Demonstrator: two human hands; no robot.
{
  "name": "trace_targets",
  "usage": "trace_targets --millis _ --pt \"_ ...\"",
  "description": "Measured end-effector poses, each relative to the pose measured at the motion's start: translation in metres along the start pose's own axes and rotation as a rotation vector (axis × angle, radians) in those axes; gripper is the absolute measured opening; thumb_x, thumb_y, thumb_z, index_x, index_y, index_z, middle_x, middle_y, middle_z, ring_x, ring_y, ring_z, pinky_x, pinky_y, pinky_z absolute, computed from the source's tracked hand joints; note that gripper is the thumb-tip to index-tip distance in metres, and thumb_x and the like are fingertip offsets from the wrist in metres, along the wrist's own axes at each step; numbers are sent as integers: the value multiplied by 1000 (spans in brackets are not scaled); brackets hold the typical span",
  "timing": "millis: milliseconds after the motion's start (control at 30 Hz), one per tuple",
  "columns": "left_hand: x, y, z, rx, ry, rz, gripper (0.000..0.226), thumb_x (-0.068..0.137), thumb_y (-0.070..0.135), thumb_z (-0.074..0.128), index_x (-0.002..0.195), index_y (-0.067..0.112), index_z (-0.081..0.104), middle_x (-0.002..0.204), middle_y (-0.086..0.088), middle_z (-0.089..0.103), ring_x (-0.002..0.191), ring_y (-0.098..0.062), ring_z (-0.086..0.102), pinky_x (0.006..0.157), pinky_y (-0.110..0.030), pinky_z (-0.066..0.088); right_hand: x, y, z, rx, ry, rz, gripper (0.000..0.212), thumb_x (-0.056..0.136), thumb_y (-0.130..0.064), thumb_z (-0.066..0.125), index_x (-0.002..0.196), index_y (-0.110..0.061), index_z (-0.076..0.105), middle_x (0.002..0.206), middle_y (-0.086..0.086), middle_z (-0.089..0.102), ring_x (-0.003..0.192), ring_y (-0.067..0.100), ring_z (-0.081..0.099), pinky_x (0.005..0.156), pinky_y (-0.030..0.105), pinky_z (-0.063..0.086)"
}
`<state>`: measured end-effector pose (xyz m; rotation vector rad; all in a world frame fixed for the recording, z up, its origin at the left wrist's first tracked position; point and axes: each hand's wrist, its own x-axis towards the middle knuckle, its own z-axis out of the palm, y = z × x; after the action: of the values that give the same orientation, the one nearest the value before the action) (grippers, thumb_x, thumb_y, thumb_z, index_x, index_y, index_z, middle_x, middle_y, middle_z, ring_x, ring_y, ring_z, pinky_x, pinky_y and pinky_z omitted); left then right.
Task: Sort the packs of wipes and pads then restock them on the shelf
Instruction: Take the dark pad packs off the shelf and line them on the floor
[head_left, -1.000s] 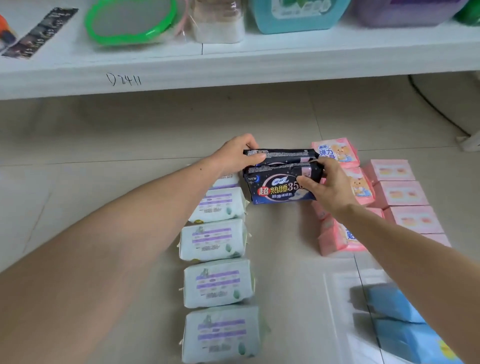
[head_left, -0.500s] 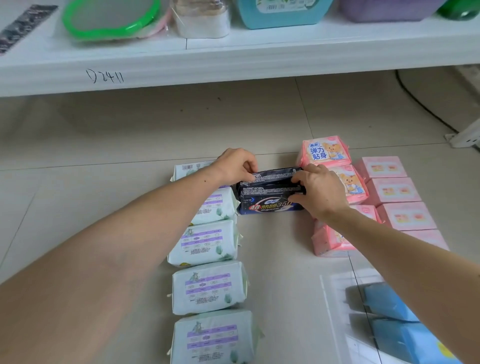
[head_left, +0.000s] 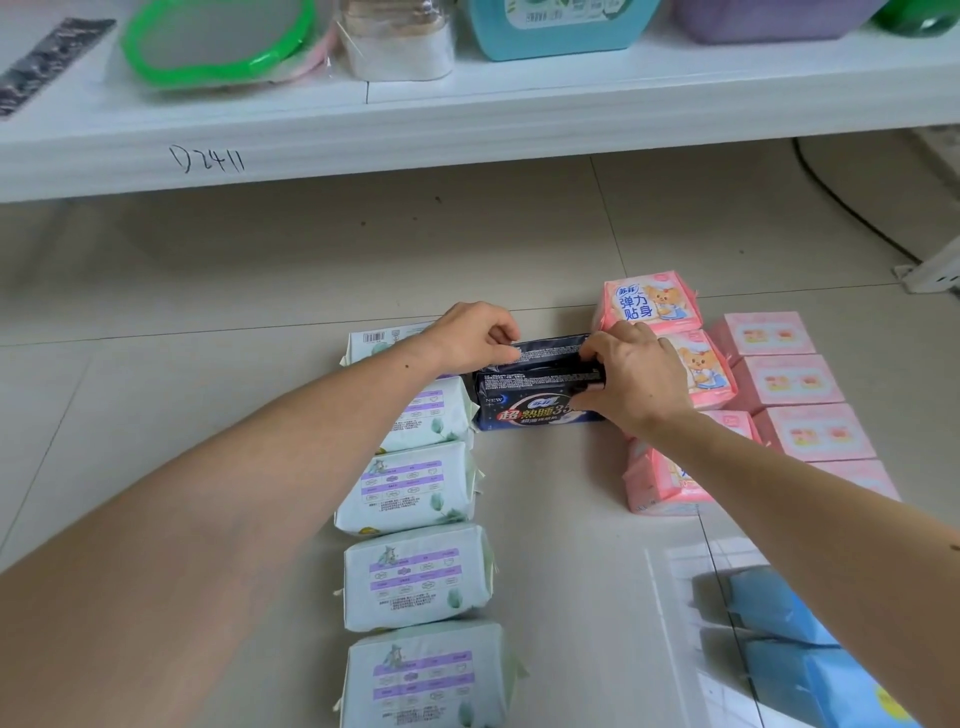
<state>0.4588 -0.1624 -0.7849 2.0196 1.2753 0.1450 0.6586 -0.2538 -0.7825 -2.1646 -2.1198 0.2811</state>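
Dark navy pad packs (head_left: 540, 387): two, stacked on the floor, set between the white-and-purple column and the pink column. Both hands are on the upper pack. Left hand (head_left: 475, 338) pinches its left end, fingers curled over the top edge. Right hand (head_left: 636, 379) grips the right end, fingers wrapped round the short side. Neither grip is slack; each has hold of the pack.

Handling, as judged: soft film wrap over compressible padding, light, unlikely to be damaged by a drop. The film looks glossy and could slip under a loose pinch. Best hold appears to be across the short ends, as now, where the pack is firmest; the seam flaps would crumple.

White-and-purple packs (head_left: 415, 488) lie in a column just left, the nearest touching or almost touching the navy stack. Pink bear packs (head_left: 652, 301) stand just right, with pale pink boxes (head_left: 795, 384) beyond them. Blue packs (head_left: 779, 608) sit lower right. The shelf (head_left: 467, 130), marked D2411, runs across the top, well apart from the sorted rows; restocking is not yet done
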Motion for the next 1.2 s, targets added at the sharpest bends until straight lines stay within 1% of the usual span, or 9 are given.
trace_targets --millis 167,267,400,500,567,733,933,1033,1200 --pt "0 0 0 38 7 -2 31 86 29 71 114 16 66 111 1 67 101 -11 62 91 -23 47 -1 -4 -3 15 0 0 58 68 -43 79 119 -24 59 115 1 57 109 23 47 87 35 36" --pt "-2 0 -3 72 15 11 34 88 33 68 119 19 63 118 3 63 110 -10 57 90 -21 41 -3 -6 -6 6 17 -12 57 70 -44 78 119 -24 58 116 1 57 109 23 48 88 35 35" --pt "-3 5 -19 117 -11 27 35 89 34 67 120 20 61 122 2 62 115 -12 56 96 -25 41 -3 -7 -20 -25 8 -55 56 72 -47 76 120 -24 58 120 -1 57 111 23 49 91 35 35" --pt "-7 15 -33 100 0 9 35 88 34 67 120 19 62 123 1 62 116 -13 56 101 -30 42 0 -6 -40 -16 -4 -59 50 77 -44 72 120 -22 59 119 0 57 112 25 50 92 35 35" --pt "-17 24 -42 85 2 -10 35 88 34 67 119 19 62 122 1 62 115 -13 56 101 -30 42 -1 -7 -60 -27 -16 -53 43 82 -42 67 120 -23 59 120 0 57 115 25 49 94 35 34" --pt "-54 67 -78 68 -67 -58 32 89 31 67 117 17 63 121 -1 63 114 -14 57 97 -24 41 -17 -17 -134 -59 -54 -26 36 89 -36 60 123 -24 59 125 0 56 119 25 49 96 35 32" --pt "-95 146 -164 40 -100 -95 29 87 27 70 112 14 65 112 -2 67 105 -15 62 92 -21 44 -33 -39 -255 -52 -84 -39 34 91 -34 59 124 -24 56 126 -1 55 119 23 49 96 35 35" --pt "-117 187 -216 0 -112 -102 25 86 24 70 108 13 67 107 -4 69 100 -16 64 96 -28 49 -39 -54 -321 -51 -94 -37 35 90 -33 59 124 -23 56 125 1 55 118 24 49 96 35 36" --pt "-159 253 -304 -25 -125 -116 25 86 24 70 108 15 67 106 -2 68 99 -16 64 95 -29 49 -50 -86 -432 29 -100 -35 35 94 -34 56 126 -20 55 125 2 54 116 25 51 89 35 43"
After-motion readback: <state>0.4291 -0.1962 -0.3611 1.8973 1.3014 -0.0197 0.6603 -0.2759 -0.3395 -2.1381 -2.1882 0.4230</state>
